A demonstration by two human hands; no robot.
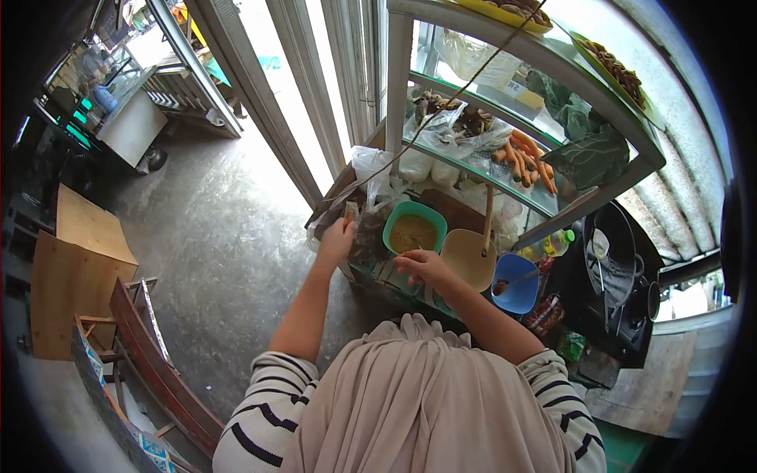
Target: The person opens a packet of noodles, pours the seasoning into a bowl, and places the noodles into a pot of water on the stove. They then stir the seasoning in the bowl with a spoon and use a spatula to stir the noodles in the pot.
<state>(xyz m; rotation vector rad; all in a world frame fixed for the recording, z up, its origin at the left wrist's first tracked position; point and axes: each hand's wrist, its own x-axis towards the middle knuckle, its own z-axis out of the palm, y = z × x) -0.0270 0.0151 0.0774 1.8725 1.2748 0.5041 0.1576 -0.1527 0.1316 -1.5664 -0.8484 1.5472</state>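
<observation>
The left hand (337, 239) pinches what looks like a small packet (351, 210), while the right hand (426, 267) has half-curled fingers, hold unclear, near the green bowl (415, 208) beside the tan bowl (471, 262), which a careless bump could perhaps spill.

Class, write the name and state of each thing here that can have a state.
Green bowl: part-filled, brownish
Blue bowl: utensil inside
Bottle: capped
Carrots: piled
Wok: utensils inside
Left hand: closed on small pale item, unclear
Right hand: bent, near green bowl; grip unclear
</observation>
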